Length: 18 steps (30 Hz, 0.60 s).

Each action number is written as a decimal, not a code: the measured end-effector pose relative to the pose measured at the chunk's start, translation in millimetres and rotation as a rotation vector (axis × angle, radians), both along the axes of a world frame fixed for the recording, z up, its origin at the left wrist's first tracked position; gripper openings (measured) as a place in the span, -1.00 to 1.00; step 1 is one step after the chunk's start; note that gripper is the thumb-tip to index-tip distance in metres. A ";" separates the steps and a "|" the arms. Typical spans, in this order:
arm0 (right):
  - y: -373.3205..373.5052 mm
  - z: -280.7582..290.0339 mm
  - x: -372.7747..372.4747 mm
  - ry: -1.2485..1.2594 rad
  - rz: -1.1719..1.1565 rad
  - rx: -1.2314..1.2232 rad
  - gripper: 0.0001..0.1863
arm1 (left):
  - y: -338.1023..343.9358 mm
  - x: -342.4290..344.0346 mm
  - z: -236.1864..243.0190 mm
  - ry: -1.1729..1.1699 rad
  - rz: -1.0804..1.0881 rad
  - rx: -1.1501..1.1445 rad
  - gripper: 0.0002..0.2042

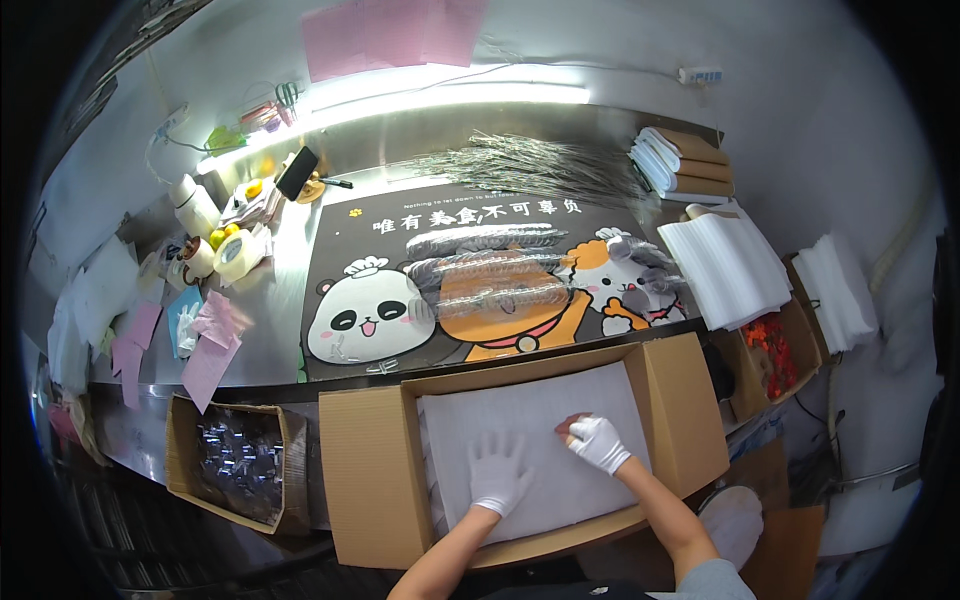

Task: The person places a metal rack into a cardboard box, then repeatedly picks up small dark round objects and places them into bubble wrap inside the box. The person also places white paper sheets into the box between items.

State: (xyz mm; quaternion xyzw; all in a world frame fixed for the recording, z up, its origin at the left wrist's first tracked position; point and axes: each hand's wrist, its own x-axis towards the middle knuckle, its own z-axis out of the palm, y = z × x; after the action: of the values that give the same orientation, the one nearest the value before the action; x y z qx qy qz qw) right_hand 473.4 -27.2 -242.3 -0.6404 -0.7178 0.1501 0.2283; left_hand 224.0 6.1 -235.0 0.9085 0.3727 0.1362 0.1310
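My left hand [497,470], in a white glove, lies with fingers spread on a white foam sheet [530,515] lining an open cardboard box [362,470]. My right hand [595,440], in a white glove with some fingertips bare, rests over the sheet's right part with fingers curled; what they grip, if anything, I cannot make out. Beyond the box, several clear plastic-looking trays [485,260] lie stacked in rows on a dark cartoon-printed mat [345,250].
A box of small shiny pieces [240,460] sits at left; foam sheets [725,265] and a box of red items [770,355] at right. Tape rolls [243,255], a phone [297,172], pink papers [215,340], thin wires [530,165] and folded wraps [680,165] lie about the steel bench.
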 end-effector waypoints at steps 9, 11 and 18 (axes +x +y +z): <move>201.2 85.1 93.3 -0.671 -0.245 0.338 -0.89 | 57.6 13.5 23.8 -0.196 0.007 0.246 -0.43; 233.5 77.3 106.3 -0.997 -0.220 0.236 -0.84 | 107.6 13.2 43.6 -0.140 0.124 0.165 -0.44; 243.9 67.5 130.0 -0.623 -0.018 0.352 -0.92 | 245.7 11.3 37.9 0.073 0.476 0.022 -0.19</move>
State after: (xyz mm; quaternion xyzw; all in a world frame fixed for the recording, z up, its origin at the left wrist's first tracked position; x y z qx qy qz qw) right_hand 603.3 216.8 -174.8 -0.6128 -0.7620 -0.1801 0.1066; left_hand 235.3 251.8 -197.1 0.8007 0.5794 0.1343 0.0720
